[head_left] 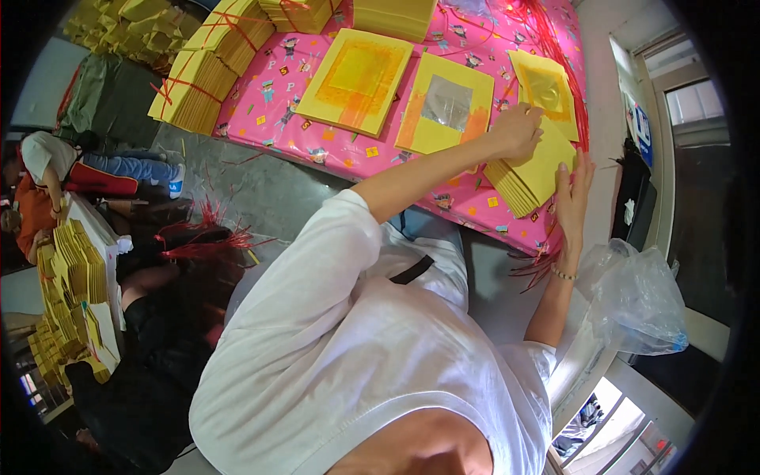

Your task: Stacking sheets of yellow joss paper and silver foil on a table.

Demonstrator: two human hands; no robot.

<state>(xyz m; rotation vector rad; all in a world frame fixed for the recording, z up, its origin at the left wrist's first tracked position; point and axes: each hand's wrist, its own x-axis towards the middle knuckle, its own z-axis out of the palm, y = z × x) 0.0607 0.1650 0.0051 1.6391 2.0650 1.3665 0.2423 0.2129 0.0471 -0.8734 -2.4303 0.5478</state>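
A fanned stack of yellow joss paper [546, 170] lies at the near right of the table, its layered edge toward me. My left hand [518, 133] reaches across with curled fingers closed at the stack's far left edge; the fingertips are partly hidden. My right hand [573, 198] rests upright against the stack's right side, fingers stretched out and thumb on the edge. Just beyond is a sheet with a gold foil square [545, 89]. Left of my hands lie a pile with a silver foil square [447, 103] and a pile with an orange-smeared yellow square [356, 79].
A pink patterned cloth [269, 142] covers the table. Bundles tied with red string [198, 87] line its far left. Loose red strings [554, 39] hang along the right edge beside the wall. A clear plastic bag [637, 297] is at right. People sit left, near more yellow bundles [75, 269].
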